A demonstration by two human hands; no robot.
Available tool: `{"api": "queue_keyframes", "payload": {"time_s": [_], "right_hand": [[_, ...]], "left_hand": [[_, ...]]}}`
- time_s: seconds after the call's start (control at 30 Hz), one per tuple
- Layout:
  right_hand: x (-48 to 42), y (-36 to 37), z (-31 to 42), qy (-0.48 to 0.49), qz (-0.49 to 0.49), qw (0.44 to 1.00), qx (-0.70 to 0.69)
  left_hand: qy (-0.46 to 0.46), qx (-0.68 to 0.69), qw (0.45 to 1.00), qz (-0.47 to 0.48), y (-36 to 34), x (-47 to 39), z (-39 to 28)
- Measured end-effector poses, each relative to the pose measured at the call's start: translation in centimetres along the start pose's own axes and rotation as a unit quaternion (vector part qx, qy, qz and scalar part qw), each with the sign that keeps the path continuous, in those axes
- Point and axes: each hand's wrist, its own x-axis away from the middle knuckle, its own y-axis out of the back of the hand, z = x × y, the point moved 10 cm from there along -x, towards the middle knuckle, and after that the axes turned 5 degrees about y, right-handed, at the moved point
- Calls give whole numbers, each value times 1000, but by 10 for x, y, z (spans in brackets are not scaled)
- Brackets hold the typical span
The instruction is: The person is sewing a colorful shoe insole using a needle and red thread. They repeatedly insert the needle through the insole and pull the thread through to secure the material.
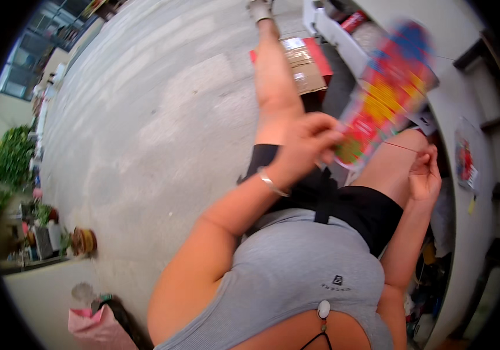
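My left hand [309,146], with a silver bangle at its wrist, pinches the heel end of a long, patterned embroidered insole [377,103]. The insole is blurred; red, yellow, blue and green areas show, and a clear film seems to edge it. It slants up and away to the right above my right thigh. From it a red thread [401,146] runs taut to my right hand [425,173], whose fingertips are closed on the thread's end. Whether a needle is between those fingers cannot be made out.
A taped cardboard box [307,72] lies on a red box beyond my knees. An open white drawer [342,39] holds several items. At right, a clear packet [465,159] lies on a white surface [477,218]. A pink bag [101,328] and flowerpot [83,241] stand left.
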Motion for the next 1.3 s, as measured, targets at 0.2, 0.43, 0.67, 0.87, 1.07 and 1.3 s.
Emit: {"api": "queue_keyframes", "payload": {"time_s": [0.2,0.43,0.67,0.87,1.07,1.3], "right_hand": [[94,38,287,403,-93,889,196],[62,-80,55,338,-105,789,502],[82,-183,-126,324,238,570,717],[89,-194,-137,380,292,519,708],[92,-195,-138,390,291,502,715],[94,-195,-139,393,293,497,716]], "left_hand": [[-144,68,973,-167,138,-4,-56],[67,320,926,189,2,-3,2],[126,462,822,308,-50,16,22],[169,526,750,365,-68,27,25],[169,532,758,338,-69,31,24],[170,522,765,335,-73,33,19]]}}
